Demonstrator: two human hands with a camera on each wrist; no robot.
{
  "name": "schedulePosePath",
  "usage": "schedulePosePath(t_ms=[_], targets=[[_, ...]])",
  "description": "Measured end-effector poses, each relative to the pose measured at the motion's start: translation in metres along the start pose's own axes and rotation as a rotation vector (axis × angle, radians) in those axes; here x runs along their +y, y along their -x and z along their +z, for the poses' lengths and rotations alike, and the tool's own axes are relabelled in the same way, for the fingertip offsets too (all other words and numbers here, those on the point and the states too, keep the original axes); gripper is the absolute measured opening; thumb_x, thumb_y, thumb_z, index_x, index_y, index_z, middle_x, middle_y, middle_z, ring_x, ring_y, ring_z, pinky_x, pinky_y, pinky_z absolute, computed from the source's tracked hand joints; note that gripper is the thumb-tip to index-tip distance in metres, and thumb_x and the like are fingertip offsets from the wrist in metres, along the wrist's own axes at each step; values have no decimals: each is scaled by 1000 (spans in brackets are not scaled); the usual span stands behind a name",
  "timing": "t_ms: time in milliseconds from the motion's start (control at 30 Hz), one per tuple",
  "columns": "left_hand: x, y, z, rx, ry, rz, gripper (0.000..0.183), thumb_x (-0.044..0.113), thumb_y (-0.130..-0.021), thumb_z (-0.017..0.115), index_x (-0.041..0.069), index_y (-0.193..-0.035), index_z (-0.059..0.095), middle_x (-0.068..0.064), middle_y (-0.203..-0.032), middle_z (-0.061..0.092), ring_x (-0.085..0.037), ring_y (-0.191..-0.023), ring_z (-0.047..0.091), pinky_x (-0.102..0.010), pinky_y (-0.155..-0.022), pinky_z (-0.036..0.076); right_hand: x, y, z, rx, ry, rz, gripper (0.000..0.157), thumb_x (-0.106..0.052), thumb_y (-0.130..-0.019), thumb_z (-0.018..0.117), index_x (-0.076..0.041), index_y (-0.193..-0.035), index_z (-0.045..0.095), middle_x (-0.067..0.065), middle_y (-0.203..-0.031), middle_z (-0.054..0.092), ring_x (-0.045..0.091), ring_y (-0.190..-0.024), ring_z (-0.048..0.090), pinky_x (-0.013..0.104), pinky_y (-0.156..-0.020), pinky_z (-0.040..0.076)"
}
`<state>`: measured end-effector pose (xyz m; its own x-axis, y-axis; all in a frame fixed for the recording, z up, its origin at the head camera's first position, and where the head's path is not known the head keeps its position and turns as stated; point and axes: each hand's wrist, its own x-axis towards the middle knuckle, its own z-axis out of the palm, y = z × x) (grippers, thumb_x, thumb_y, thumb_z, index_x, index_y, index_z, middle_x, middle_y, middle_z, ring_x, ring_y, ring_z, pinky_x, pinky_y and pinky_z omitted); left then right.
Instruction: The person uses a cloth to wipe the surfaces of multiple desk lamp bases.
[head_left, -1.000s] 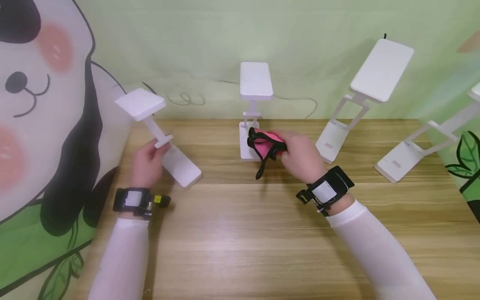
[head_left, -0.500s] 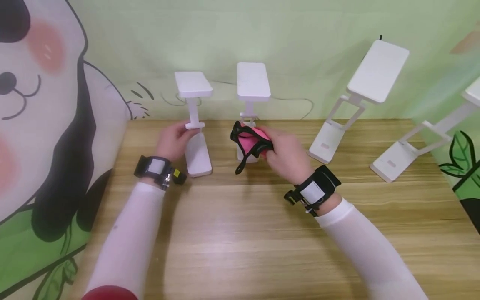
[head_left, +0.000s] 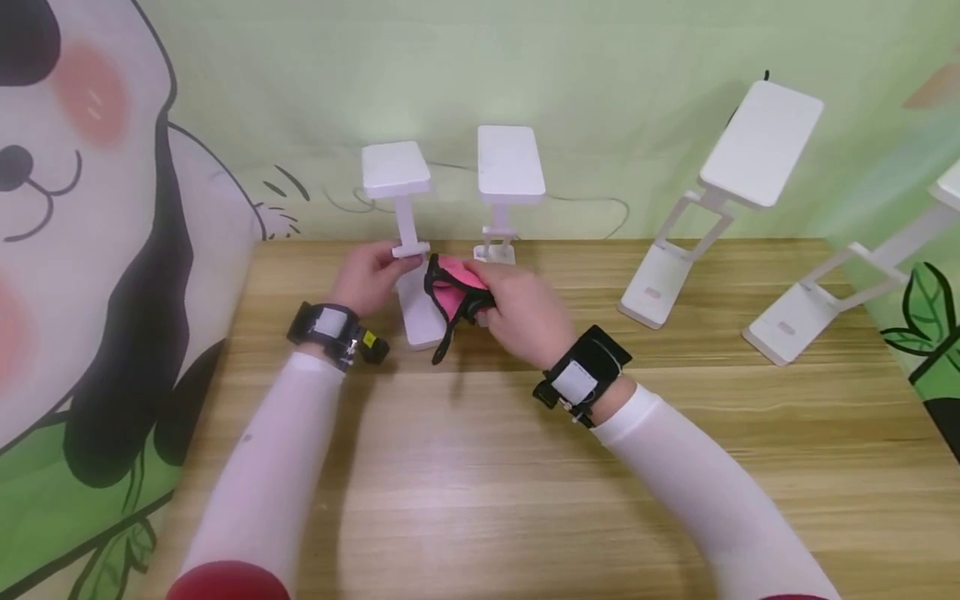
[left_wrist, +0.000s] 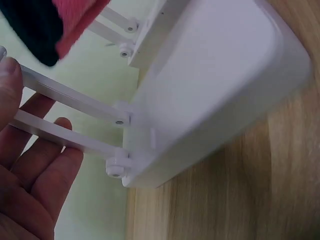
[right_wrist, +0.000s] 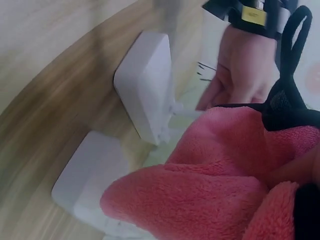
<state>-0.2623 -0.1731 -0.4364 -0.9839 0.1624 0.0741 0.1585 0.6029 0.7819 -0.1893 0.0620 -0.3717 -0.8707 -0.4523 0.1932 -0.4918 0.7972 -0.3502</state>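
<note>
- Toward the desk's point(head_left: 450, 483) back, left of centre, is the lamp point(head_left: 406, 220) (I cannot tell whether its base is lifted).
- Left hand point(head_left: 367, 279): thumb and fingers grip its stem bars, probably to steady it.
- Right hand point(head_left: 528, 312): pinches the pink cloth point(head_left: 450, 296), bunched perhaps for control, by the base; some fingers are hidden.
- Another lamp point(head_left: 512, 162) is just beside.

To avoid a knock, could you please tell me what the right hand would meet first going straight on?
Likely the white lamp the left hand grips, pink cloth leading, though depth is unclear.
</note>
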Motion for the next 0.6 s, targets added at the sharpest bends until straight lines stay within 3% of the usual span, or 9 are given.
schedulePosePath(t_ms=[233,367,500,600], targets=[[5,-5,-6,-97,21,56,34,42,-86,61,23,-114,66,-1,-105,71,-22,-88,63,-37,-69,50,-16,-24,35,-41,111,-132,59,-6,-79,64,-14,-136,47,4,-134,55,18,-117,55,35,-94,50],[8,-7,-9,-132,-1,83,37,46,-85,61,22,-113,66,-3,-96,71,-24,-78,61,-34,-61,46,-21,-24,60,-154,174,-213,54,-9,-81,66,-15,-133,51,5,-130,58,21,-113,58,36,-92,51],[5,-6,-8,-121,-84,86,40,49,-88,55,20,-112,67,-11,-71,61,-23,-58,48,-32,-49,38,-23,-16,74,-284,215,-267,52,-7,-84,60,-16,-134,52,9,-132,58,28,-120,53,41,-95,50],[2,-4,-8,-103,-139,110,42,48,-90,52,18,-116,65,-13,-71,61,-23,-60,50,-33,-52,40,-24,-12,76,-314,214,-294,54,-5,-83,58,-18,-134,52,10,-138,53,30,-127,47,42,-99,47]])
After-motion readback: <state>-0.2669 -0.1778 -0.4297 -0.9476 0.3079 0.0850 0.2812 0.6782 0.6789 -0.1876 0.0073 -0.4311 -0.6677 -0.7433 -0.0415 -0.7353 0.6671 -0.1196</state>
